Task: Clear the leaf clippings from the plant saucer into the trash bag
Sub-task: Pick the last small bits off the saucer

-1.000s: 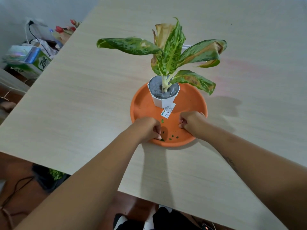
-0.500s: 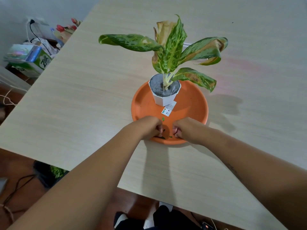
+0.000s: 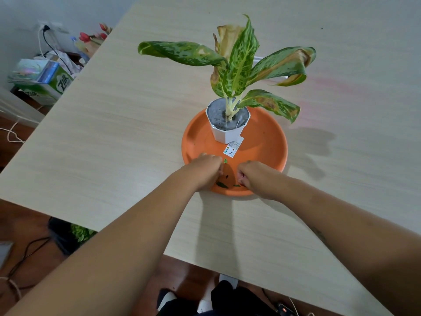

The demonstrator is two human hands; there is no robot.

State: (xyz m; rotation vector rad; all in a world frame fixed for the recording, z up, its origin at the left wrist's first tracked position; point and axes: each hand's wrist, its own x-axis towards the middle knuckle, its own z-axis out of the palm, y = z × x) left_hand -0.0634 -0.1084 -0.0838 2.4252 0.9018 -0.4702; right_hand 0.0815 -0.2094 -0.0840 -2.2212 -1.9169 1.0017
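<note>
An orange plant saucer (image 3: 268,137) sits on the table and holds a white pot (image 3: 224,134) with a green speckled plant (image 3: 239,65). Small green leaf clippings (image 3: 222,184) lie on the saucer's near part, and one more clipping (image 3: 225,160) lies by the pot's label. My left hand (image 3: 205,172) rests inside the near left rim with its fingers curled, just beside the clippings. My right hand (image 3: 255,176) is curled at the near right, its fingertips pinched at a clipping (image 3: 237,185). A dark trash bag (image 3: 60,236) with green cuttings shows below the table's left edge.
The light wooden table (image 3: 114,133) ends close in front of me, with floor, cables and my feet below. A green and white box (image 3: 45,85), a wall socket with plugs and red flowers (image 3: 91,37) sit off the far left corner.
My right hand slid left along the near rim toward my left hand and covered the small clippings seen a second ago. My left hand stayed almost in place.
</note>
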